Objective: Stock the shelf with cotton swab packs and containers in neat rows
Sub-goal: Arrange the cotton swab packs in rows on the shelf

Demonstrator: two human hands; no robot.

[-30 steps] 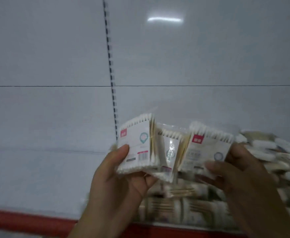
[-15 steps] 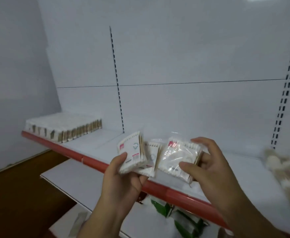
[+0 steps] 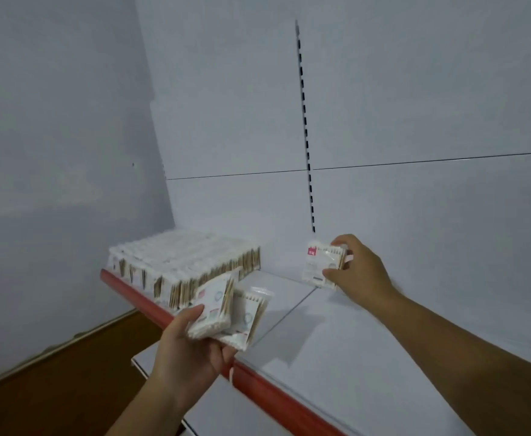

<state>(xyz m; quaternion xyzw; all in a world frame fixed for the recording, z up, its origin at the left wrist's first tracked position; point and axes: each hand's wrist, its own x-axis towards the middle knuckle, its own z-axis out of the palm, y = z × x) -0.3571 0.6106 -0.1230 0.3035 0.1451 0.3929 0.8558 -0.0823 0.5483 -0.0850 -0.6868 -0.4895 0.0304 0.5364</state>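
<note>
- While the right hand (image 3: 358, 273) pinches one swab pack (image 3: 317, 265) upright at the back of the shelf (image 3: 336, 341), near the stocked rows (image 3: 182, 262), the left hand (image 3: 188, 347) clutches spare packs (image 3: 229, 309) over the front edge.
- Packs look light and film-wrapped, probably slick and bendy, so squeezing the side edges seems safest.
- Whether the pack's base touches the shelf is unclear, and the label print is unreadable.

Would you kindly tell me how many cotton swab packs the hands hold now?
3: two fanned in the left hand, a front pack and a rear pack; a third pack in the right hand. Others may hide behind.
</note>
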